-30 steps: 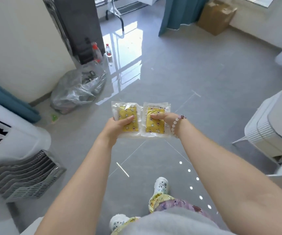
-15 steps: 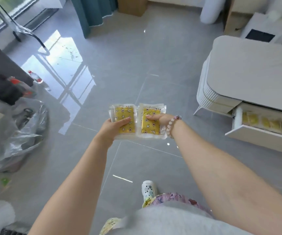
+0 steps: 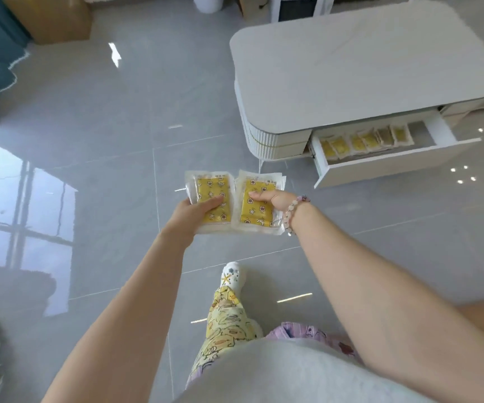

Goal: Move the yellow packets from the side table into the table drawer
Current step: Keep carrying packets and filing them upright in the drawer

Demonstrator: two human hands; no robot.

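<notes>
"Yellow packets (image 3: pixel 256 210): where are they?"
"Two stacks side by side over the floor (image 3: pixel 118 141), one per hand, probably to save a trip; the open drawer (image 3: pixel 380 167) under the counter (image 3: pixel 351 68) is well apart."
"And the grip?"
"Arms stretched forward; left hand (image 3: pixel 194 216) and right hand (image 3: pixel 275 199) each pinch a stack, thumb on top, fingers underneath hidden."

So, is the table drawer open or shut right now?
Open: the drawer is pulled out from the table, showing a row of yellow packets inside.
</notes>
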